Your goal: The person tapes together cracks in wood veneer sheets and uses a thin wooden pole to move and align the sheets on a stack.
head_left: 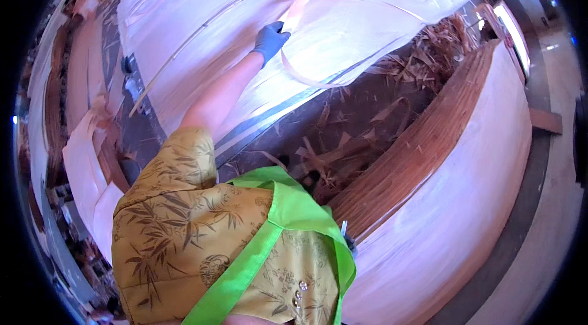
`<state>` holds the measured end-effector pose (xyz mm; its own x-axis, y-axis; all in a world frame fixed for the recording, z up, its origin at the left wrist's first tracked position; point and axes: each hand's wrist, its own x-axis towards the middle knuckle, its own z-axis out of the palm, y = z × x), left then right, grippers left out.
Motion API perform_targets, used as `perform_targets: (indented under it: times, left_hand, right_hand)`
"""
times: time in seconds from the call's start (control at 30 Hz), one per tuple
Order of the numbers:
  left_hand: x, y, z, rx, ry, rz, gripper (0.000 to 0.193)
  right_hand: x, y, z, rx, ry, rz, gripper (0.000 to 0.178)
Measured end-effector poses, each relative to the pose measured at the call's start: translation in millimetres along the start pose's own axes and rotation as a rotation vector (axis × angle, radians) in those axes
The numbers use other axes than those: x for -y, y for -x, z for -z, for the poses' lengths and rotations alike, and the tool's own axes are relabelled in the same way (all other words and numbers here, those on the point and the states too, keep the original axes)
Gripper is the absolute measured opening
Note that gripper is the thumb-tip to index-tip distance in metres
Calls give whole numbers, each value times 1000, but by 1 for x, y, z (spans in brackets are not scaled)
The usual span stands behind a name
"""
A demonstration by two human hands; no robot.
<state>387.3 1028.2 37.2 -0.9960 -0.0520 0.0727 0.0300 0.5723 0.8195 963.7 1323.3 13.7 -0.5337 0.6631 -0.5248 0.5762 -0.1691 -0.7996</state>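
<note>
My left hand (269,42), in a blue-grey glove, reaches out over a large pale wood veneer sheet (367,25). Its fingers are closed on a short veneer strip (296,11) that lies against the sheet. A thin curling strip (306,80) hangs below the hand toward the sheet's near edge, and another narrow ribbon (373,0) runs right from the held strip's tip. Only a dark sliver of my right hand (351,243) shows beside the green apron, with a slim pale object (344,227) sticking up from it; its fingers are mostly hidden.
On the right stands a thick curved stack of veneer (453,202) with brown layered edges. Torn veneer scraps (422,62) litter the floor between it and the sheet. A long thin strip (202,25) crosses the sheet. More veneer stacks (86,153) line the left side.
</note>
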Motion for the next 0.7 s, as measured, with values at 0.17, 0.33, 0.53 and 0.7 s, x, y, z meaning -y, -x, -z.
perform_targets:
  times: [0.17,0.33,0.53,0.7]
  left_hand:
    - [-29,108,72,-102,575,-8,26]
    - [-40,203,88,-166,1075,118,29]
    - [-37,286,71,-408,1486,325,34]
    - [39,371,19,-569,1057,312,29]
  right_hand:
    - [86,-81,-30,262,166,190,11]
    - [156,-185,-64,553,227,395,11]
    - [239,-249,-130,770,204,430,7]
    - [224,-255,-154,958,296,309,7]
